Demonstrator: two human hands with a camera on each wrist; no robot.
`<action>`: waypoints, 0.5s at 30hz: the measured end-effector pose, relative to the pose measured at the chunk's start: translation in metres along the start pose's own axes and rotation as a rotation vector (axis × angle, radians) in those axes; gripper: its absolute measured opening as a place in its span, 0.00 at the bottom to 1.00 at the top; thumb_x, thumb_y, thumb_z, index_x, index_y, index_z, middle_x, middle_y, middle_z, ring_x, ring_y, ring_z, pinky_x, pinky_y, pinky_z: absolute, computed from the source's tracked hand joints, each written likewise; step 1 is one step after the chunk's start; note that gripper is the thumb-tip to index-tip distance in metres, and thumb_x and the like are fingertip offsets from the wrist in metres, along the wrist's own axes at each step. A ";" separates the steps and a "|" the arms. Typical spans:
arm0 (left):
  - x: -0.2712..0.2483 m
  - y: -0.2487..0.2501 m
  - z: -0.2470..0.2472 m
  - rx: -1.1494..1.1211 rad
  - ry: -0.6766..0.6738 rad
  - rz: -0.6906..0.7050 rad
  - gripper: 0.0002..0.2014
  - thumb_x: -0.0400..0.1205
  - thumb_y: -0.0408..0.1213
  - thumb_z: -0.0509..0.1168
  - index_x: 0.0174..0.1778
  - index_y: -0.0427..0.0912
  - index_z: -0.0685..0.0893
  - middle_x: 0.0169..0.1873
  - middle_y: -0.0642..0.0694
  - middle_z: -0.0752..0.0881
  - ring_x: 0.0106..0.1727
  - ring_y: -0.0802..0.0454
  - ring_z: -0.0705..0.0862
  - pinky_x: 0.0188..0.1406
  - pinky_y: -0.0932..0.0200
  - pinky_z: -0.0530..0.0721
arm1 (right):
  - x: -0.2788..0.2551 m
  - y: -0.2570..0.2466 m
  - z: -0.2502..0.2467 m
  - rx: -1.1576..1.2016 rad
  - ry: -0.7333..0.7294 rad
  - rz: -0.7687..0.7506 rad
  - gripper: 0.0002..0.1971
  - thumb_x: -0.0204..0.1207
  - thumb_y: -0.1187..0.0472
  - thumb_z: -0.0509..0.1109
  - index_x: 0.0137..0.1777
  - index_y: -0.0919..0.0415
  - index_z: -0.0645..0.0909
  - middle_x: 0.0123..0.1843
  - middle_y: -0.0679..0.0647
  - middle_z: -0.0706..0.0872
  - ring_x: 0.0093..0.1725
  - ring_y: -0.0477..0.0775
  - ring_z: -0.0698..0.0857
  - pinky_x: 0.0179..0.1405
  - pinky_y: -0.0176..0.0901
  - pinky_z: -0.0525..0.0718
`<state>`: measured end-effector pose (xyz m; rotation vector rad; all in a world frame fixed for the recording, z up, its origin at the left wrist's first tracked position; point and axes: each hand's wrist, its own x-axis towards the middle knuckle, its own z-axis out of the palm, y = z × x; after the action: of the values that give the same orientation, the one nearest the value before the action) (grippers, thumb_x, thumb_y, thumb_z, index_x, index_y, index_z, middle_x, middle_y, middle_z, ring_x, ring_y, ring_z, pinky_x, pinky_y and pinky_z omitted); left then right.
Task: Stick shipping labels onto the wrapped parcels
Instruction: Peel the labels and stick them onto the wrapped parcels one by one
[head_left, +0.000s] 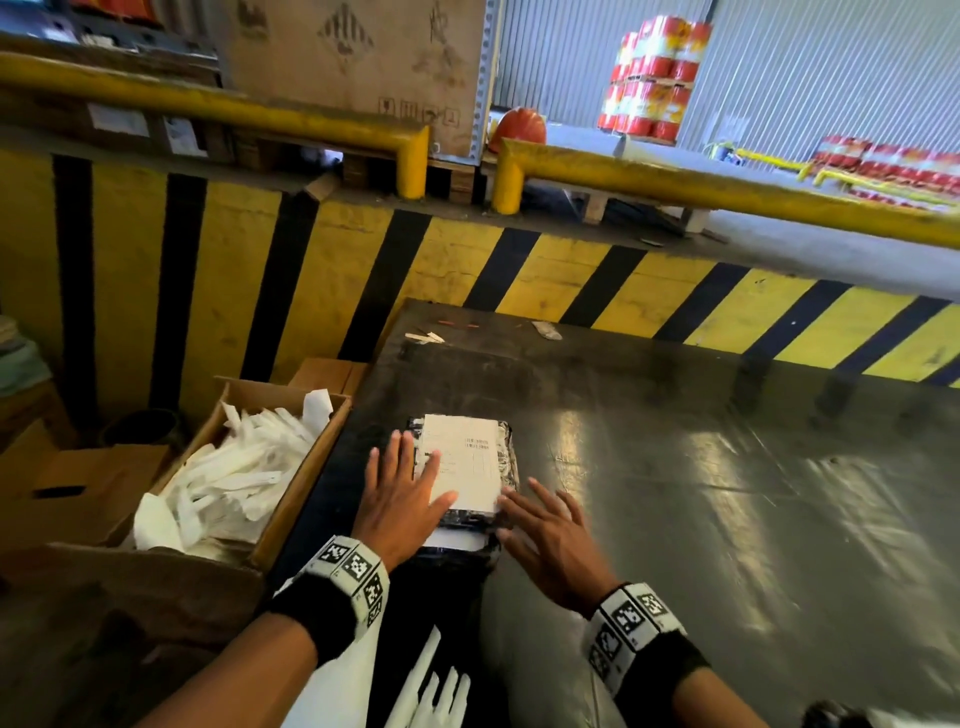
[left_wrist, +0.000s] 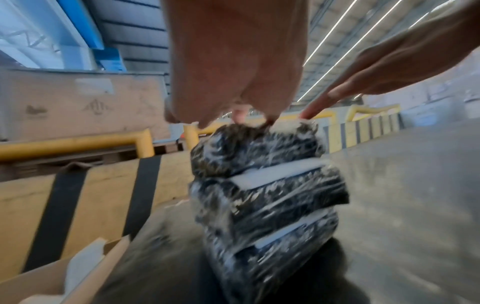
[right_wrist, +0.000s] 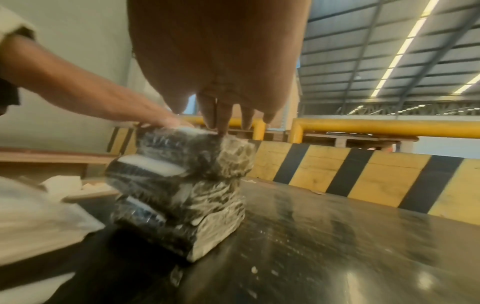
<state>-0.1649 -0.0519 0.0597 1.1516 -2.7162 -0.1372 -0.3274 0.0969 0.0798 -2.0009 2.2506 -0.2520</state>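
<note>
- Yellow-and-black hazard boards are standing beyond the fingertips, backing a dark glossy table.
- Three black film-wrapped parcels are sitting stacked on that table, directly under both sets of fingers.
- A white shipping label is lying on the top parcel.
- The left hand is pressing spread, straight fingers onto the label's left side.
- The right hand is touching the label's near right corner with spread fingertips.
- A cardboard box of white backing strips is sitting left of the left fingers.
</note>
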 end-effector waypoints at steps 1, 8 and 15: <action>-0.002 0.003 -0.003 0.051 0.022 0.111 0.28 0.84 0.53 0.46 0.78 0.47 0.67 0.80 0.36 0.63 0.82 0.37 0.55 0.77 0.35 0.56 | 0.005 0.000 -0.006 0.013 0.035 0.010 0.40 0.74 0.29 0.33 0.79 0.49 0.62 0.82 0.44 0.63 0.84 0.51 0.51 0.79 0.51 0.45; -0.033 0.000 -0.007 0.109 -0.095 0.338 0.26 0.82 0.44 0.48 0.77 0.46 0.68 0.78 0.50 0.70 0.79 0.39 0.65 0.73 0.34 0.62 | 0.040 -0.024 -0.002 -0.024 -0.069 0.094 0.30 0.82 0.55 0.56 0.82 0.51 0.52 0.85 0.50 0.52 0.84 0.53 0.52 0.79 0.57 0.49; -0.043 -0.043 -0.011 -0.062 -0.013 0.299 0.30 0.79 0.50 0.42 0.77 0.51 0.69 0.78 0.57 0.66 0.82 0.49 0.56 0.80 0.45 0.46 | 0.041 -0.020 0.006 0.006 -0.055 0.135 0.29 0.81 0.54 0.57 0.82 0.47 0.54 0.85 0.46 0.53 0.83 0.50 0.52 0.79 0.59 0.47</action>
<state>-0.1031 -0.0513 0.0575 0.7188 -2.8342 -0.1835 -0.3114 0.0534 0.0787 -1.8195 2.3351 -0.1876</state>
